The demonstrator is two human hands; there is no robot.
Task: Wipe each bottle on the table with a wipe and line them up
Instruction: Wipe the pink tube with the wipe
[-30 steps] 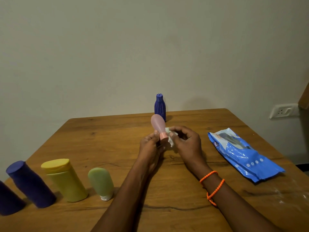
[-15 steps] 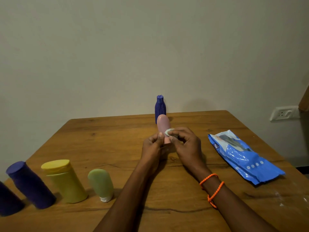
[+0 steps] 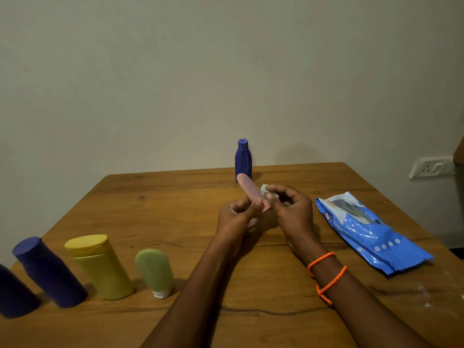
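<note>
My left hand [image 3: 237,218] pinches the cap end of a small pink bottle [image 3: 249,189], which tilts up and away over the middle of the wooden table [image 3: 175,197]. My right hand [image 3: 291,209] grips a crumpled white wipe [image 3: 265,189] against the bottle's right side. A ribbed blue bottle [image 3: 243,159] stands upright at the far edge behind the pink one. Along the front left stand a green tube [image 3: 155,271], a yellow bottle [image 3: 100,266] and two dark purple bottles [image 3: 47,272] [image 3: 12,295] in a row.
A blue pack of wipes [image 3: 369,232] lies flat on the right side of the table. A white wall socket [image 3: 430,167] sits on the wall beyond the right edge. Orange bands circle my right wrist.
The pink bottle has tipped from nearly upright to leaning left and away. The wipe has slid along its right side while both hands stayed in the same place.
</note>
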